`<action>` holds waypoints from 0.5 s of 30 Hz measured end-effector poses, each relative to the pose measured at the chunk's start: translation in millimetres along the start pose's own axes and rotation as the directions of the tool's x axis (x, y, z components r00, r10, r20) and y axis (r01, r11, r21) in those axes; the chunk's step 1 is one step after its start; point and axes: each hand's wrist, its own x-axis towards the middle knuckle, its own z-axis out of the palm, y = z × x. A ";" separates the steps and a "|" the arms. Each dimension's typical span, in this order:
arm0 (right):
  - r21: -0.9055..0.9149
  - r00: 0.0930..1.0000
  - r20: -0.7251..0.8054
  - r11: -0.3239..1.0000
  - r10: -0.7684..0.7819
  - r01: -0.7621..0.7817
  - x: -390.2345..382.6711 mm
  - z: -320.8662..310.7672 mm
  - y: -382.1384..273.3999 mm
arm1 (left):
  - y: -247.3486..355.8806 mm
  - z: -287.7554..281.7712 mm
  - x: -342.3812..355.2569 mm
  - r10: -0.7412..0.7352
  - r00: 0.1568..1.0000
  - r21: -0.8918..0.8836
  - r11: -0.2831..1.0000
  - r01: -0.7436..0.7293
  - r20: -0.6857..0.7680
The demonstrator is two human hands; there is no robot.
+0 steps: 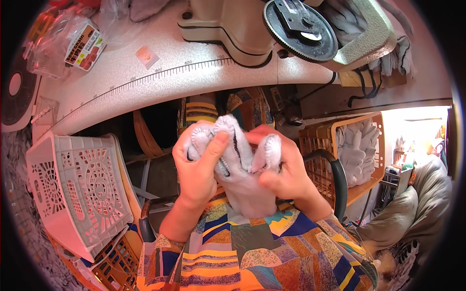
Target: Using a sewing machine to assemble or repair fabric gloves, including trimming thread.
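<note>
A pale fleece glove [248,190] with dark lines along its stitched finger seams hangs above my lap. The fingers of the glove point away from me, its wider end toward my body. My left hand [198,167] grips the glove's left fingers, the thumb pressed on top of the cloth. On the other side my right hand [287,167] pinches the glove near its short right finger, which sticks up apart from the rest. My fingertips behind the cloth are hidden.
Beyond my hands runs a pale worktable [160,80] with a ruler edge, bearing a sewing machine [228,29] with a black geared disc [301,33]. A white plastic crate [80,189] is at left. An orange basket [334,160] at right holds several similar gloves [358,150].
</note>
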 end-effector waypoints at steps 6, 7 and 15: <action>-0.128 0.990 -0.026 0.981 0.141 -0.143 -5.3 -0.3 -1.3 | -4.2 0.6 -3.3 -0.043 0.999 -0.032 0.999 0.044 0.014; -0.061 0.981 -0.064 0.981 0.182 -0.186 -5.7 0.8 0.9 | -5.4 0.2 -3.1 -0.041 0.999 -0.008 0.999 0.041 0.020; 0.069 0.966 -0.251 0.996 0.066 -0.050 -9.2 0.2 13.2 | -1.3 -8.8 5.1 -0.055 0.994 -0.048 0.998 0.051 -0.095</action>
